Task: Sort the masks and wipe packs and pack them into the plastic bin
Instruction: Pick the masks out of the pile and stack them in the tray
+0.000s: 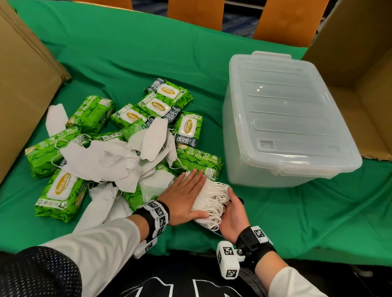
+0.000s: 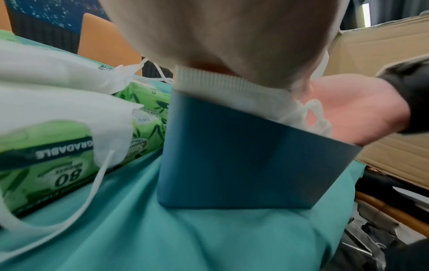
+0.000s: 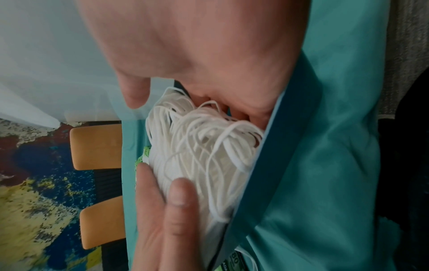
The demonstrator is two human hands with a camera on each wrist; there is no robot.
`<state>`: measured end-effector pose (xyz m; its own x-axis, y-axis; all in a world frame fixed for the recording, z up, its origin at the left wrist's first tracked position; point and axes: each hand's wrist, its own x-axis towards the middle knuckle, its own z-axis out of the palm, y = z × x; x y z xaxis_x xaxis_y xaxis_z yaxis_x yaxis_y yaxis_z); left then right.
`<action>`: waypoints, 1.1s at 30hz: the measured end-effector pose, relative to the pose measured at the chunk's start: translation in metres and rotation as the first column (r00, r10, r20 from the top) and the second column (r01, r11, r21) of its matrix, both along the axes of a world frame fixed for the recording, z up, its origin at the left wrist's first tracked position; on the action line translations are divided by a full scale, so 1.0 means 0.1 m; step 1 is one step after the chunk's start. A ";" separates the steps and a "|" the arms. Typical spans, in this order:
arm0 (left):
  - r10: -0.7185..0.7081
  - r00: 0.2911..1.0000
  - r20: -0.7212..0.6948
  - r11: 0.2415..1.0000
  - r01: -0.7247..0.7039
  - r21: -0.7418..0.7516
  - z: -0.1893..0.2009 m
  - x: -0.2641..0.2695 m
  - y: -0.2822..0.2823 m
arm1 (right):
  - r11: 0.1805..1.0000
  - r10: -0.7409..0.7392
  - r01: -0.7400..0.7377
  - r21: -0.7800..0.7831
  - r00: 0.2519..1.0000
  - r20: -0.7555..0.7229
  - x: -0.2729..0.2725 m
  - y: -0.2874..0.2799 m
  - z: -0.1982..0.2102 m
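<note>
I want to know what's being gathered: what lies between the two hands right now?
A stack of white masks, ear loops bunched toward the right hand; the left hand lies flat on top. Head view shows it.

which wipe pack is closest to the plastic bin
The wipe pack lying label-down just left of the plastic bin, beyond the left hand. The other packs sit farther left in the pile.

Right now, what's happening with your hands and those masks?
Left hand flat on mask stack, right hand cupping its ear-loop side. Plastic bin lid on. Wipe packs and loose masks unsorted.
</note>
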<state>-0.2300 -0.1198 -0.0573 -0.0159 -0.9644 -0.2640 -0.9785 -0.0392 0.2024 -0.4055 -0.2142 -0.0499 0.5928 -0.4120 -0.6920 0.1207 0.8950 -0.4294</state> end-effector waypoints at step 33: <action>0.728 0.257 -0.635 0.582 -0.722 0.374 -0.07 0.10 -0.16 | 0.995 -0.013 0.009 0.095 0.999 0.043 0.14 -0.01 0.07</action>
<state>-0.2195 -0.1354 -0.0646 0.5232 -0.6684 -0.5287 -0.0937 -0.6617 0.7439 -0.3914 -0.2153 -0.0432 0.6189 -0.3522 -0.7021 0.1475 0.9300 -0.3366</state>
